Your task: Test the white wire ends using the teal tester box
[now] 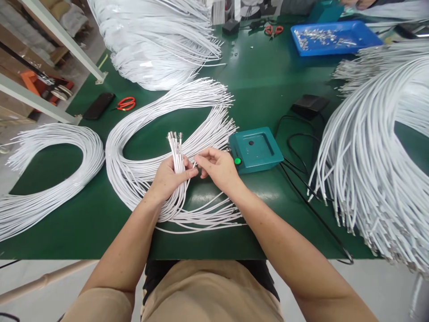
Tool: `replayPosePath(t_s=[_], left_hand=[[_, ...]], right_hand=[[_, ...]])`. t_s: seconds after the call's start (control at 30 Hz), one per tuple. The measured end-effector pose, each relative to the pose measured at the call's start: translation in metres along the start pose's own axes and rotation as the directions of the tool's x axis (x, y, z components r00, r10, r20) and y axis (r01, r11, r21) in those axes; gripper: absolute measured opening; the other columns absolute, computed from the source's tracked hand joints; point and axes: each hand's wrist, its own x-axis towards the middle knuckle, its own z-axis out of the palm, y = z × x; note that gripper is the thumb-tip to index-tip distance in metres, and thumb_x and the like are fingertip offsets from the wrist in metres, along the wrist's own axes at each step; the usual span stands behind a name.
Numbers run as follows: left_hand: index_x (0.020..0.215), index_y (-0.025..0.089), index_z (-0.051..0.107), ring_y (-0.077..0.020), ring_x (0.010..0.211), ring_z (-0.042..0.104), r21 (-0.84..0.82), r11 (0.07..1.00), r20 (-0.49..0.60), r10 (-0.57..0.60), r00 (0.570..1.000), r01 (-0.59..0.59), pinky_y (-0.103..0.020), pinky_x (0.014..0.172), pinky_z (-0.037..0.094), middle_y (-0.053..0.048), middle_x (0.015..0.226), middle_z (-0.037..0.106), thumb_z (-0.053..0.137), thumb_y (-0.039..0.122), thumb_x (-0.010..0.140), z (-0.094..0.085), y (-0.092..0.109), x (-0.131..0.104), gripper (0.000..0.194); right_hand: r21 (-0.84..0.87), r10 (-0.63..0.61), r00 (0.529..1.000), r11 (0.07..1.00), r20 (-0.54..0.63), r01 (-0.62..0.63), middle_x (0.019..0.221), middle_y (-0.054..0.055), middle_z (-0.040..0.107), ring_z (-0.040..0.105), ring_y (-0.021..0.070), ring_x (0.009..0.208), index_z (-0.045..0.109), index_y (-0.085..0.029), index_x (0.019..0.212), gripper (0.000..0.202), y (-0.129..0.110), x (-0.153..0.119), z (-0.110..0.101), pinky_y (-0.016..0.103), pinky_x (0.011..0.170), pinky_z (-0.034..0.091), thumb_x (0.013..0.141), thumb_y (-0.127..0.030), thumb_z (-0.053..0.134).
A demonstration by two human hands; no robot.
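Note:
My left hand [172, 176] is wrapped round a bunch of white wires [176, 152], whose metal-tipped ends stick up above the thumb. Close beside it, my right hand [217, 167] pinches a single white wire [192, 169] between thumb and fingers. Under and behind both hands lies a large looped bundle of white wires [117, 174], its ends fanned to the right. Just right of my right hand sits a teal machine [256, 150] with a lit green button [237, 161]; part of its left side is hidden by the hand.
More white wire bundles lie at the left [94, 152], back [150, 40] and right [362, 134]. A phone [98, 106], red-handled snips [126, 103], a blue tray [335, 50] of small metal parts and a black box [310, 106] rest on the green table [261, 94]. Black cables [311, 205] trail rightward.

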Motion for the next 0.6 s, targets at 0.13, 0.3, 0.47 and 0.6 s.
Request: replayPosePath(t_s=[0.13,0.3,0.47,0.6], left_hand=[[0.076,0.018,0.054,-0.0129,0.067,0.058,-0.007,1.000,0.005,-0.002,1.000,0.002,-0.027,0.069,0.045,0.003,0.072,0.061,0.084,0.030,0.059,0.003,0.001,-0.002,0.037],[0.075,0.018,0.052,-0.0119,0.067,0.059,-0.132,0.991,0.035,0.015,0.999,-0.010,-0.027,0.071,0.047,0.003,0.073,0.061,0.083,0.030,0.062,0.005,0.003,-0.003,0.036],[0.074,0.018,0.048,-0.0130,0.066,0.064,-0.177,0.984,0.078,0.013,0.997,0.001,-0.027,0.069,0.050,0.002,0.071,0.062,0.081,0.029,0.067,0.006,0.004,-0.003,0.036],[0.076,0.019,0.046,-0.0138,0.068,0.067,-0.173,0.985,0.111,0.022,0.994,-0.002,-0.025,0.063,0.049,0.002,0.071,0.064,0.078,0.029,0.072,0.008,0.002,-0.003,0.034]], right_hand=[[0.088,0.007,0.999,0.996,0.031,-0.010,0.056,-0.005,0.056,0.052,0.0066,0.048,0.059,-0.016,0.066,0.017,-0.005,0.001,-0.001,0.021,0.054,0.045,0.077,-0.029,0.062],[0.260,0.102,0.991,0.958,0.089,-0.122,0.059,-0.005,0.057,0.050,0.0061,0.049,0.057,-0.016,0.065,0.015,-0.007,0.000,0.000,0.022,0.055,0.046,0.073,-0.027,0.064],[0.366,0.191,0.966,0.898,0.174,-0.244,0.052,-0.006,0.052,0.047,0.0068,0.048,0.059,-0.016,0.069,0.009,-0.008,0.000,-0.002,0.022,0.053,0.044,0.070,-0.023,0.064],[0.371,0.138,0.980,0.911,0.142,-0.182,0.056,-0.006,0.050,0.044,0.0064,0.050,0.067,-0.016,0.092,0.022,-0.011,0.001,-0.002,0.021,0.051,0.039,0.076,-0.029,0.061]])
